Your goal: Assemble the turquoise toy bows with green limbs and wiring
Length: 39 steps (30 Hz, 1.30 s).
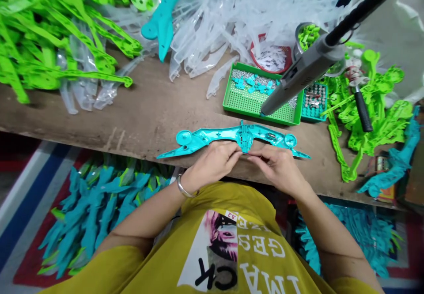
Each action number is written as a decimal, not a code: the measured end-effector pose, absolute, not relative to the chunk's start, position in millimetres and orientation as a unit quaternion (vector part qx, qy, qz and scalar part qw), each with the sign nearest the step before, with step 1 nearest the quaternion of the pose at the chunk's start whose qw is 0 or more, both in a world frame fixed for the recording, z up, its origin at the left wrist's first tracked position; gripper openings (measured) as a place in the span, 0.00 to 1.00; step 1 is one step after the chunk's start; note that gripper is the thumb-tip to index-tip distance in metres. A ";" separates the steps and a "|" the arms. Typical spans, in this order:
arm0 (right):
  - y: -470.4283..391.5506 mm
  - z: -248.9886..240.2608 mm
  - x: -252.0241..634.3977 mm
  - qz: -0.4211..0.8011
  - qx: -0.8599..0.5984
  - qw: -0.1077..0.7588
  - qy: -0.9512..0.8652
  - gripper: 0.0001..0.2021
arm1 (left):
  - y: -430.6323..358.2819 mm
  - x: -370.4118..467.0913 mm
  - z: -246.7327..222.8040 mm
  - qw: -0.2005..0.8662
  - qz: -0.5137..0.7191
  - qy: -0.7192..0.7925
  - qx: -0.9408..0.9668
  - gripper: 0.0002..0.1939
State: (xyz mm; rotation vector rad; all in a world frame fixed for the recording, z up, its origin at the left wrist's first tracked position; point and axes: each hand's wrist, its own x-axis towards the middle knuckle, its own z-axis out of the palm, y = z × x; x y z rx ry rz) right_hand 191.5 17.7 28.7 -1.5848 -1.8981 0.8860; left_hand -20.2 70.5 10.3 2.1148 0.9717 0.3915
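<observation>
A teal plastic toy bow half lies on the wooden workbench, its hollow inner side up, with a round disc near each end and a ribbed grip in the middle. My left hand is closed in a pinch just below the grip, its fingertips by the grip's lower end. From the other side my right hand also pinches there, thumb and forefinger together, almost meeting the left fingertips. Whatever small thing lies between the fingers is too small or hidden to make out.
Beyond the bow stands a green basket with small teal pieces and metal bits. A grey screwdriver hangs over it. Bright green parts and clear plastic parts are heaped behind. Teal pieces fill a container below the bench.
</observation>
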 end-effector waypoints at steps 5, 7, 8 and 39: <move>37.5 27.0 199.5 0.389 -0.616 0.234 -0.644 0.06 | 64.2 -8.1 13.0 0.282 0.141 0.377 0.871 0.10; 39.6 30.2 197.4 0.347 -0.616 0.212 -0.674 0.06 | 63.7 -5.1 11.7 0.283 0.127 0.397 0.864 0.11; 39.8 31.9 195.9 0.324 -0.616 0.201 -0.689 0.06 | 64.1 -4.2 10.7 0.295 0.123 0.413 0.853 0.11; 65.3 26.6 213.0 0.266 -0.627 0.050 -0.730 0.08 | 78.5 -7.7 -16.4 0.205 0.193 0.363 0.888 0.47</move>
